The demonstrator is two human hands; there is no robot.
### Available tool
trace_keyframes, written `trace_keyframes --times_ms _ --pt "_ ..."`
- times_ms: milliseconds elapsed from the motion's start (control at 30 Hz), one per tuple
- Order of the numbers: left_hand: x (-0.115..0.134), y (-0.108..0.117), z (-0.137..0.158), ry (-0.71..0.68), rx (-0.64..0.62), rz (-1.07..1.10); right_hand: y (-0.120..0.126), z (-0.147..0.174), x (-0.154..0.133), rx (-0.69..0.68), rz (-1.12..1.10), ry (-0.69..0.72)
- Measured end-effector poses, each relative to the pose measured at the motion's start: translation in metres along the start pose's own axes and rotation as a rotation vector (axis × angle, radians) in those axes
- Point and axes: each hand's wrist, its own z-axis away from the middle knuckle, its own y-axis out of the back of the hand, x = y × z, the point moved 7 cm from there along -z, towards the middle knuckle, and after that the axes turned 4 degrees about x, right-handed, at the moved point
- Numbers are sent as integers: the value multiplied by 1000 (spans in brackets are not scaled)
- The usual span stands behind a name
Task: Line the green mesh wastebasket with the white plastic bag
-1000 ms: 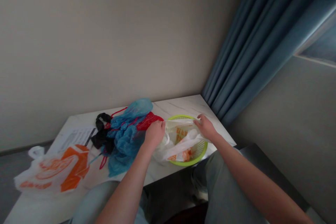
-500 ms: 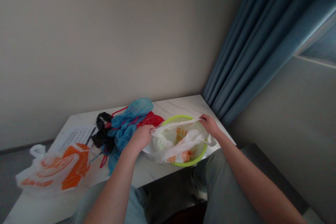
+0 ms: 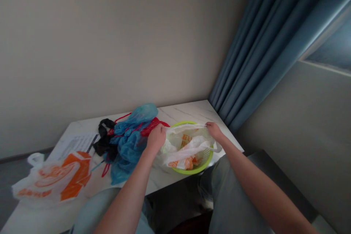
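Note:
A white plastic bag [image 3: 196,145] with orange print is stretched between my two hands, its mouth spread over a lime-green basket [image 3: 205,166]. My left hand [image 3: 157,138] is closed on the left end of the bag's rim. Pinched at the opposite end of that rim is my right hand [image 3: 214,131]. The bag's lower part sags over the basket and hides much of its inside. Close by my left hand lie a crumpled blue plastic bag [image 3: 130,146] and a red one [image 3: 152,125].
Black crumpled plastic [image 3: 105,145] and a printed sheet [image 3: 75,145] lie on the white marbled table [image 3: 189,110]. Another white bag with orange print [image 3: 55,179] rests at the left edge. A wall stands behind, a blue curtain [image 3: 246,58] at right.
My hands have come slightly closer together, the left shifting right, so the bag's rim is less widely stretched. The whole view has shifted slightly.

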Motion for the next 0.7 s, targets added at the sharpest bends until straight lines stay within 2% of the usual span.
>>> trace_keyframes --times_ms 233,333,433,567,700 --pt "5 -10 4 -99 -45 190 -7 2 -1 -19 0 16" --pt "-4 -7 1 -26 41 266 -12 1 1 -19 -68 0" --pt "-17 -9 -4 65 94 304 -21 -2 5 -65 -190 -88" --pt "-34 -26 -10 183 71 437 -34 -7 7 -141 -324 -190" --pt "-47 -48 -13 244 21 514 -40 -11 6 -205 -324 -212"
